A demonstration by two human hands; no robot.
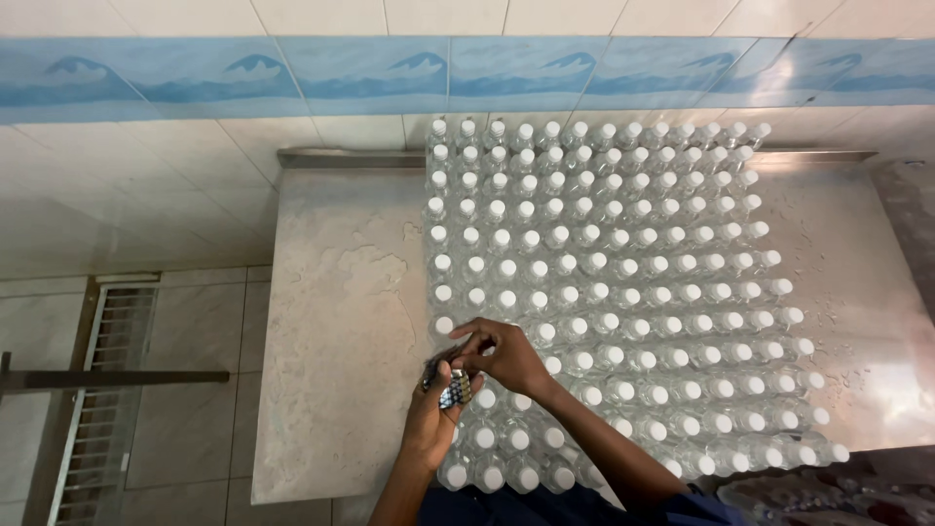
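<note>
— Where the pale stone table [331,321] meets the tiled wall [195,166], what stands on it?
— A big block of clear bottles [623,282] with white caps, packed in rows across its right part.
— And the hands?
— Both at the block's near left corner. The left hand [433,419] is closed around a small stack of shiny labels [450,388]; the right hand [506,356] pinches the stack's top edge, just above the caps.
</note>
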